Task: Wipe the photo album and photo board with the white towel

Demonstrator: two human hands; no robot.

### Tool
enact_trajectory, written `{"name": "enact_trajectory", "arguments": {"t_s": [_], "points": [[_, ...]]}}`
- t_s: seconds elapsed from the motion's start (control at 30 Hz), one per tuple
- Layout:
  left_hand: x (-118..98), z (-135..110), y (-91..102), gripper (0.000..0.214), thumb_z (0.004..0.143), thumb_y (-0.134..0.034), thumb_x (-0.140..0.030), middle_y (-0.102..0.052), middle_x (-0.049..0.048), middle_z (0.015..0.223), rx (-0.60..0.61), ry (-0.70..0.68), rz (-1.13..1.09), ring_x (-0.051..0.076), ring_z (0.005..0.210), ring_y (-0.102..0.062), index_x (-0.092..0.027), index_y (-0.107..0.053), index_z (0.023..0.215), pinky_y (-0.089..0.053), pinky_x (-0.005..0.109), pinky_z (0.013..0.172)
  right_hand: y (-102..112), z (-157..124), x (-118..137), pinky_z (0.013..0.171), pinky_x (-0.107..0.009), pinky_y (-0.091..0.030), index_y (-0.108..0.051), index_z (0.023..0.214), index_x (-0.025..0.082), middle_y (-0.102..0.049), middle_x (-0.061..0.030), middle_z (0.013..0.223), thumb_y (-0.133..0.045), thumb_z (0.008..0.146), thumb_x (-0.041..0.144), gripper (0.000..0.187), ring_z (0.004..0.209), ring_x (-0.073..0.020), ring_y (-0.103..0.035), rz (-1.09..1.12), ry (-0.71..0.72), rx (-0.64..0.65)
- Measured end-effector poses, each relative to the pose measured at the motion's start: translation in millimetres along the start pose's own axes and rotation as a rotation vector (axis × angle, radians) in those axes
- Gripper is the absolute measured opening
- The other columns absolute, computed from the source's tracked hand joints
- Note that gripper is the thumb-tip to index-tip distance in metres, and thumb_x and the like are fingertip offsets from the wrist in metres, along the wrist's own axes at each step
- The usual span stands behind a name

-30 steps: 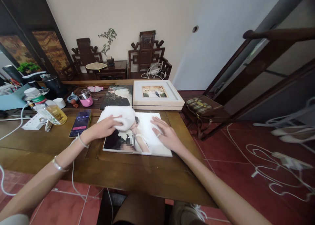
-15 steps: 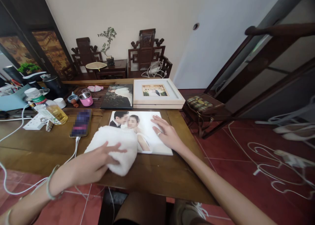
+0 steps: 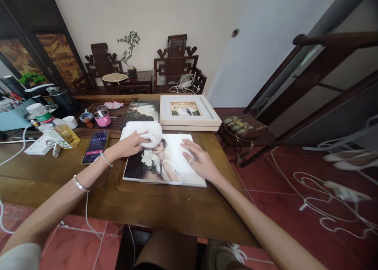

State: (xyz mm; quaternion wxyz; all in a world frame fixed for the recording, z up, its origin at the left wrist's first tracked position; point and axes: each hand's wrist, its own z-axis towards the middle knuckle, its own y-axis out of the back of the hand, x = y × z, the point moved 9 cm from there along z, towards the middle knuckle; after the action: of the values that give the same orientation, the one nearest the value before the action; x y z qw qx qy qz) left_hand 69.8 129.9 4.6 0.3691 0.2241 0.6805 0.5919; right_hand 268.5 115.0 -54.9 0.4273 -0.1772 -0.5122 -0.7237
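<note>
A glossy wedding photo panel [image 3: 168,169] lies flat on the wooden table in front of me. My left hand [image 3: 132,144] holds a folded white fluffy cloth [image 3: 152,129] against the panel's far left corner. Part of the picture is hidden beneath the cloth, which also overlaps the near edge of a dark photo panel [image 3: 144,111] behind it. On the right side of the wedding photo panel, my right hand [image 3: 202,163] rests flat with its fingers stretched out and a ring on one of them.
Stacked pale wooden picture frames [image 3: 189,124] stand behind the photo panel. To the left are a phone [image 3: 96,148] on a cable, a drink bottle [image 3: 59,132], a white power strip [image 3: 39,146] and a pink cup [image 3: 102,118]. A wooden chair [image 3: 251,124] holding a checked bag [image 3: 238,125] is at right.
My left hand has moved the cloth from the near left edge of the panel to its far left corner, uncovering the lower left of the picture. My right hand has stayed in place.
</note>
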Motion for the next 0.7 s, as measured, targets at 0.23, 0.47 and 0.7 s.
{"name": "enact_trajectory", "arguments": {"t_s": [0.23, 0.47, 0.7], "points": [[-63, -32, -21.1, 0.052, 0.076, -0.036, 0.007, -0.047, 0.0028, 0.141, 0.148, -0.067, 0.005, 0.022, 0.142, -0.023, -0.019, -0.062, 0.113, -0.015, 0.050, 0.116, -1, 0, -1, 0.112, -0.051, -0.033, -0.063, 0.119, 0.020, -0.054, -0.0118, 0.137, -0.050, 0.087, 0.030, 0.036, 0.132, -0.0251, -0.044, -0.002, -0.009, -0.002], [-122, -65, -24.5, 0.048, 0.076, -0.041, 0.004, -0.040, 0.0009, 0.147, 0.227, -0.164, -0.003, 0.022, 0.141, -0.027, -0.022, -0.064, 0.110, -0.023, 0.045, 0.115, -3, -1, -3, 0.112, -0.051, -0.033, -0.064, 0.118, 0.019, -0.053, -0.0134, 0.137, -0.051, 0.087, 0.031, 0.036, 0.132, -0.0265, -0.044, 0.002, -0.017, 0.001], [-35, -8, 3.4, 0.044, 0.083, -0.032, 0.003, -0.064, 0.0026, 0.118, 0.025, -0.105, 0.021, 0.021, 0.125, -0.049, -0.013, -0.063, 0.109, -0.027, 0.042, 0.112, -1, -1, -3, 0.112, -0.052, -0.032, -0.064, 0.118, 0.023, -0.055, -0.0102, 0.137, -0.052, 0.087, 0.030, 0.035, 0.133, -0.0257, -0.044, 0.005, 0.002, -0.006]]}}
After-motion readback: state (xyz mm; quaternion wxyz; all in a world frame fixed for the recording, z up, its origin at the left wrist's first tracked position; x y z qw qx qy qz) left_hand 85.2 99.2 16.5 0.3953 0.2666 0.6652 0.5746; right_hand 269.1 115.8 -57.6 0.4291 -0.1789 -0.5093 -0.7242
